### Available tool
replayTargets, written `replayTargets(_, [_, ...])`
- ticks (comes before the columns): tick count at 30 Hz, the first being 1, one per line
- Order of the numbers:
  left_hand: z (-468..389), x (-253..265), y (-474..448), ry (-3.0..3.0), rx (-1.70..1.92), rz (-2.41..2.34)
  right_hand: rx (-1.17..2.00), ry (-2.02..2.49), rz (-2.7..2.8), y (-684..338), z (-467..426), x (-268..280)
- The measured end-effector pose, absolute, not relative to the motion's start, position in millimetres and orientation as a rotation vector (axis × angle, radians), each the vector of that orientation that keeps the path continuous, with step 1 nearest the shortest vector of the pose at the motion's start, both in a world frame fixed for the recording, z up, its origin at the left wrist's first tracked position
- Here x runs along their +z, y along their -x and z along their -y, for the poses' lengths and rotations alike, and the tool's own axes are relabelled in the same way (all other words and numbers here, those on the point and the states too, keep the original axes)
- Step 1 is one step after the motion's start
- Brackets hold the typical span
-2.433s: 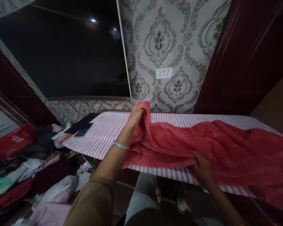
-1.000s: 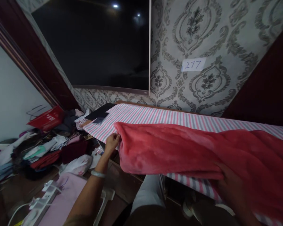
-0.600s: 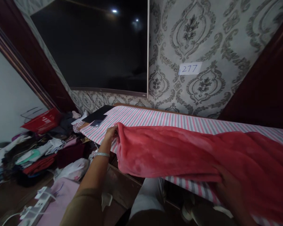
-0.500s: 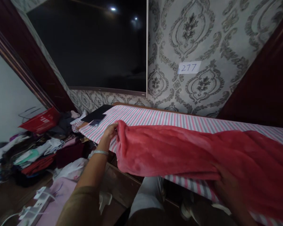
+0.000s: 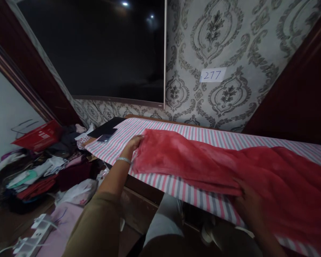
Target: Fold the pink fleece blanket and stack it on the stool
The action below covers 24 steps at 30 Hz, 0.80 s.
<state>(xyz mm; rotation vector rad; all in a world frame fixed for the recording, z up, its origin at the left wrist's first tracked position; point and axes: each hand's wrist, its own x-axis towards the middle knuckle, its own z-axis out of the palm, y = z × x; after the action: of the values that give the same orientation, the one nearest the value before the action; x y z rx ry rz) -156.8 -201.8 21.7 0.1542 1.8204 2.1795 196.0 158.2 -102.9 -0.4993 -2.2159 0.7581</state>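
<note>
A soft red fleece blanket [image 5: 182, 153] lies lengthwise over a table covered by a striped cloth [image 5: 173, 184] in pink, grey and white. At the blanket's left end, my left hand [image 5: 136, 142] grips its edge, a pale bracelet on the wrist. My right hand [image 5: 247, 198] is closed on the folded near edge, further right; its fingertips are partly hidden by the fabric. The blanket spreads wider and more rumpled toward the right side, running out of view there.
A phone [image 5: 105, 137] and a black flat panel [image 5: 104, 127] lie at the table's left end. Heaped clothes [image 5: 42, 178], a red basket [image 5: 40, 135] and a power strip [image 5: 36, 233] are on the left. A large TV [image 5: 96, 50] hangs behind.
My left hand has moved away from me and slightly right, carrying the blanket's left end further onto the table. More striped cloth shows along the near edge. My right hand shifted slightly left.
</note>
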Motion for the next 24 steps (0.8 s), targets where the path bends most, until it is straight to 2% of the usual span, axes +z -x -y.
replayTargets(10, [248,7,59,-0.121,2.012,-1.734,0.765,0.491,2.212,-199,-158,-102])
replayTargets(19, [190,64,107,-0.216,2.227,-1.812,0.722,0.495,2.211,-197,-158,-104])
replayTargets(24, [174,53,98,-0.203,2.228,-1.941,0.745,0.464,2.208,-196,-155,-102])
